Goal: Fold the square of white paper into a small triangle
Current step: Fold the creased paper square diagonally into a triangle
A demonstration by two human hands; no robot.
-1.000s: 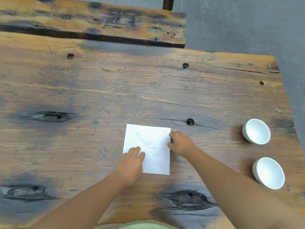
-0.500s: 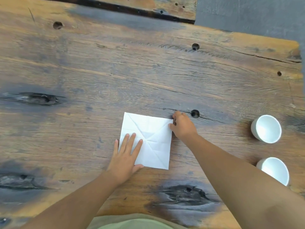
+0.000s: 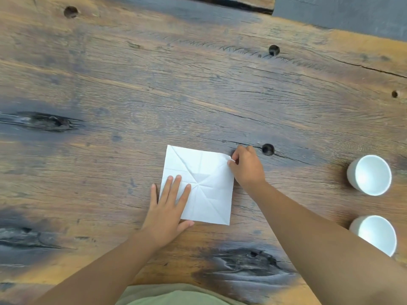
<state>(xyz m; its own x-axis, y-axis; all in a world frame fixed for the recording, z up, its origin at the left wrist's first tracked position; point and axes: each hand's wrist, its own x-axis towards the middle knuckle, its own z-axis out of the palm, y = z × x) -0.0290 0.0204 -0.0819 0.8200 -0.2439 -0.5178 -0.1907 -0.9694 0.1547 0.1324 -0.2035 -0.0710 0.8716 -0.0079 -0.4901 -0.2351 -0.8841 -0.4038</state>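
Head view looks down on a table [image 3: 198, 95] of rough, weathered wood, with an open grain, orange-brown bands and dark grey knots along its left side. Near the middle of the near half, the left hand [image 3: 167, 212] lies flat with its fingers straight and slightly spread. Three fingers press on the near-left part of the paper [image 3: 211, 194], while the little finger and the thumb rest on the wood beside it. The paper is a thin white square, so it has no long axis. It lies flat on the table, turned slightly clockwise, so its far edge slopes down toward the right and its far-left corner points away from the person. Sharp creases cross it, both diagonals and straight lines, and they meet at its centre like a star. At its far-right corner the right hand [image 3: 246, 166] has curled fingers and pinches the tip between thumb and forefinger. That corner is lifted a little and crumpled. Just beyond the knuckles is a round dark hole [image 3: 268, 149] in the wood. Well to the right stand two smooth white round cups, the far cup [image 3: 370, 175] and the near cup [image 3: 374, 234], mouths up and apart from each other.
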